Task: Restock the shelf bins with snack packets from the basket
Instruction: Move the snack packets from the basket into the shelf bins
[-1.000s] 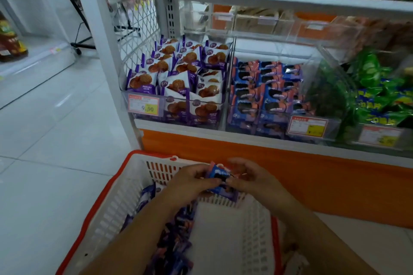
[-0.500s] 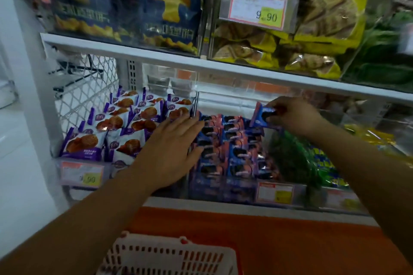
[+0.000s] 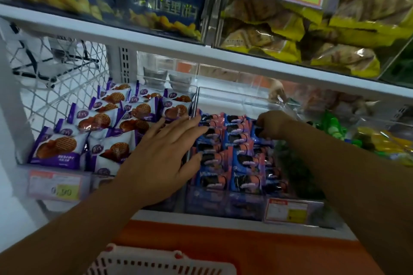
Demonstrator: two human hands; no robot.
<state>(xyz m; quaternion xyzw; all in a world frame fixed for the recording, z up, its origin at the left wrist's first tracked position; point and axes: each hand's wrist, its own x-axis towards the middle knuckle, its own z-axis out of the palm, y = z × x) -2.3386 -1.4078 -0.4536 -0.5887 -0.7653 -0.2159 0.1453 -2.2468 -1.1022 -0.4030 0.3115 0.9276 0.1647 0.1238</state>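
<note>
Right hand pinches blue-and-pink foil biscuit packet inside clear plastic bin; left hand, fingers spread straight, presses stocked rows. Risk: forced insertion may topple neighbours.

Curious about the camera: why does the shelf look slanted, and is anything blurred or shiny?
Head view: the wide lens skews the white shelf edge; glare glints on the yellow packets and the clear bin wall; the lower-left price tag looks hazy; the left hand and the right hand gripping a blue packet look fairly sharp.
</note>
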